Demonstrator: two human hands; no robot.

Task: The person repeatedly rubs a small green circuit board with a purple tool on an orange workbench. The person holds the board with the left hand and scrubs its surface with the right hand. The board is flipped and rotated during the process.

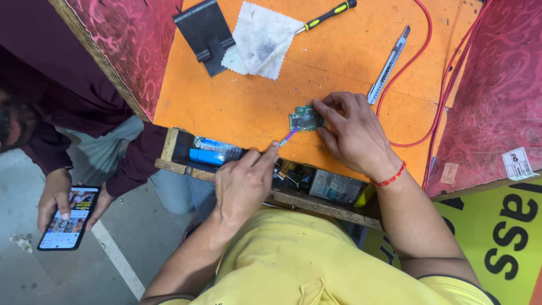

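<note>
Right hand [353, 133] pins small green circuit board [306, 118] to counter [237, 107]; left hand [245, 181] pinches purple-tipped tool [288, 136]. Board likely light, fragile: hold edges.

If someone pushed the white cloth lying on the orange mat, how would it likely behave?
The white cloth looks thin and wrinkled, so it would probably bunch up rather than slide whole. It seems very light and floppy. One corner lies over the black holder, which might snag it.

Bright, even light, soft shadows, sharp focus, no glare.
</note>
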